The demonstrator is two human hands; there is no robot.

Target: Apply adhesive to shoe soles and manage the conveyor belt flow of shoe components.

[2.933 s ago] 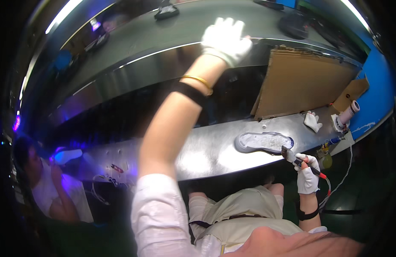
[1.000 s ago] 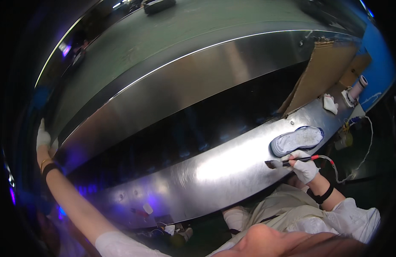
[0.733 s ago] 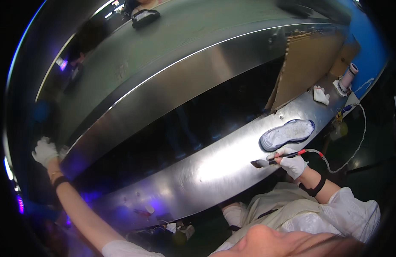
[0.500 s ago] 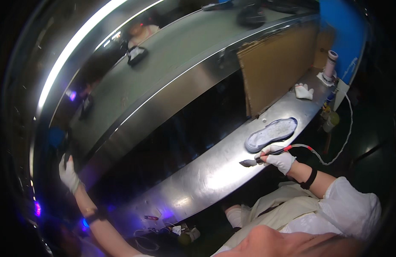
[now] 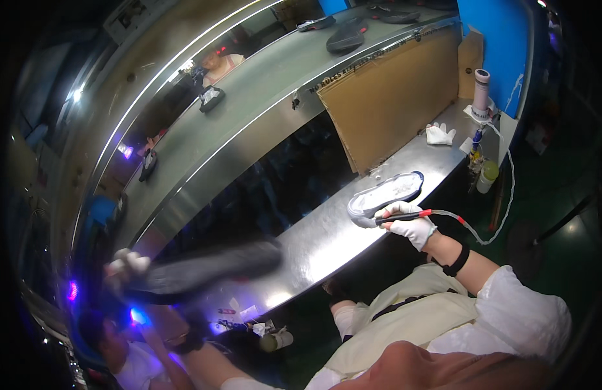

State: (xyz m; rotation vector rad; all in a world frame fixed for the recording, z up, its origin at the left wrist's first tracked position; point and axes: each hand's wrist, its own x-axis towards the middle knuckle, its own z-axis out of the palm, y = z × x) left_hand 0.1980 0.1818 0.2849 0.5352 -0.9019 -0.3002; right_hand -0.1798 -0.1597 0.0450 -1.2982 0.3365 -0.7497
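My left hand (image 5: 126,268), in a white glove, grips one end of a long black shoe (image 5: 213,270), which is blurred by motion above the left part of the metal bench. In my gloved right hand (image 5: 408,224) is a glue brush (image 5: 401,217) with a dark handle, red bands and a pale tube running off its back end. The brush's tip overlaps the near left end of a grey shoe sole (image 5: 385,194) in view; whether they touch I cannot tell. White patches cover the sole's upper face, and it lies on the bench.
Beyond the metal bench (image 5: 314,250) runs a green conveyor belt (image 5: 268,84) carrying several dark shoes. A cardboard sheet (image 5: 398,97) stands between them. At the bench's right end are a white glove (image 5: 439,134) and a pink bottle (image 5: 481,94). Another person (image 5: 135,354) sits at lower left.
My left hand, at the belt's left end before, has come back toward me, and a black shoe now shows in it. The brush in my right hand has moved to the sole's end.
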